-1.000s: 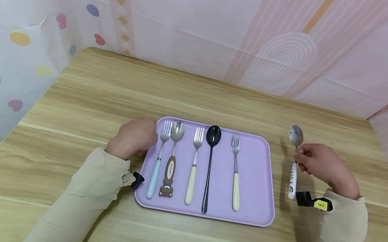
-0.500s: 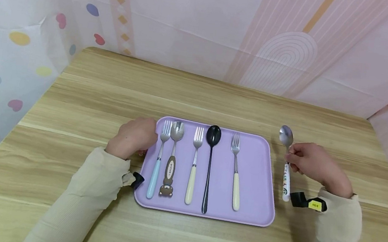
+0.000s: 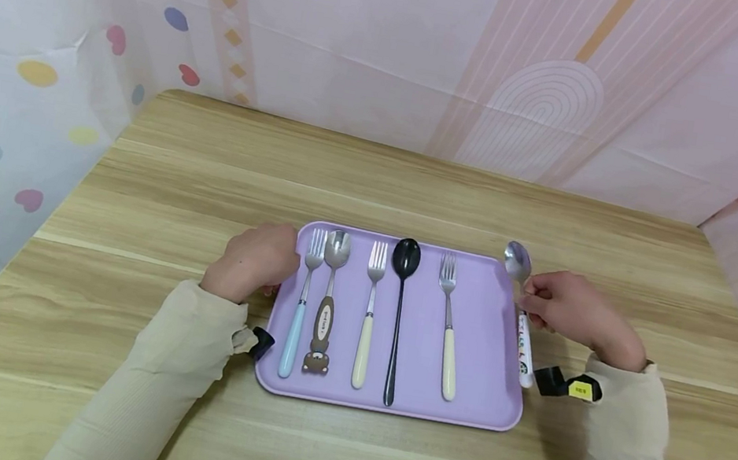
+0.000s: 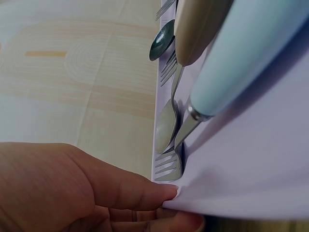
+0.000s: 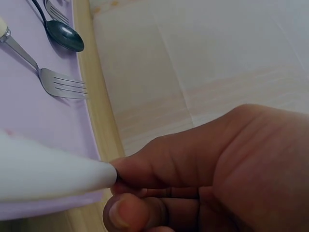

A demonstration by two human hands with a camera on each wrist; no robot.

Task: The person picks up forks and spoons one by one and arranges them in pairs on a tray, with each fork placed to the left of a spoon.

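My right hand (image 3: pixel 574 312) pinches a spoon (image 3: pixel 525 349) with a white patterned handle near its neck, above the right rim of the lilac tray (image 3: pixel 491 320). In the right wrist view the white handle fills the lower left, and the spoon's bowl is hidden. At the tray's left rim, my left hand (image 4: pixel 120 188) grips the edge between thumb and fingers. Lying on the tray from left to right are a blue-handled fork (image 3: pixel 292 338), a bear-handled spoon (image 3: pixel 324 319), a cream-handled fork (image 3: pixel 363 348), a long black spoon (image 3: pixel 398 330) and another cream-handled fork (image 3: pixel 449 361).
The tray lies on a wood-grain table (image 3: pixel 335 455). Behind the table hangs a pink patterned cloth (image 3: pixel 396 51), and a dotted cloth (image 3: pixel 13 121) covers the left side. A black wrist mount (image 3: pixel 564 384) sits at the right sleeve.
My right hand has carried the white-handled spoon leftward, from over the table to over the tray's right rim. The left hand and the tray have stayed still.
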